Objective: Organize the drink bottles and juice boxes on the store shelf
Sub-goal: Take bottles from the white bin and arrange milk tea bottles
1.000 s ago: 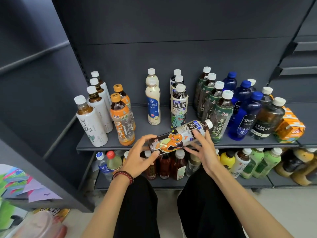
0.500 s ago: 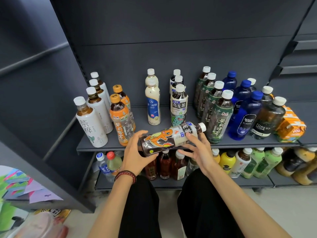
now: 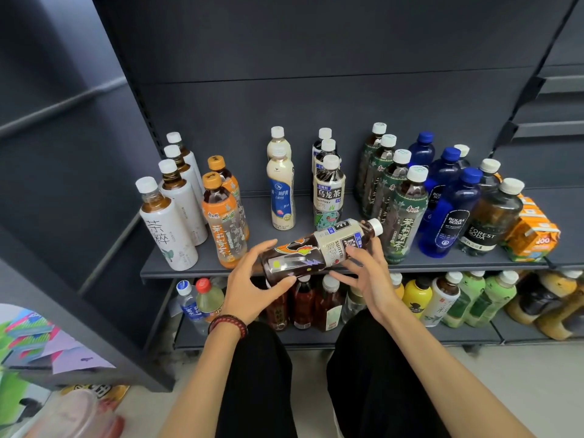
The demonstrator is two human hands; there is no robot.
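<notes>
I have one oolong tea bottle (image 3: 316, 251) in both hands, just in front of the middle shelf (image 3: 183, 270) at the centre of the frame. It lies almost on its side, with its white cap tipped up toward the right. My left hand (image 3: 252, 279) grips the dark base end, fingers over the top and thumb underneath. My right hand (image 3: 363, 273) holds the label end near the neck, fingers curled round it.

On the shelf behind the bottle, a row of matching oolong bottles (image 3: 328, 197) stands upright, one behind another. Left of them is a milky bottle (image 3: 281, 197), then two orange-capped bottles (image 3: 221, 222), then white-labelled tea bottles (image 3: 164, 229) at the far left. To the right stand green-labelled tea bottles (image 3: 404, 216), blue soda bottles (image 3: 448, 222) and a dark soda bottle (image 3: 489, 216). Orange juice boxes (image 3: 531, 235) sit at the right end.

The lower shelf (image 3: 410, 335) holds more bottles. A beaded bracelet (image 3: 227, 324) sits on my left wrist.
</notes>
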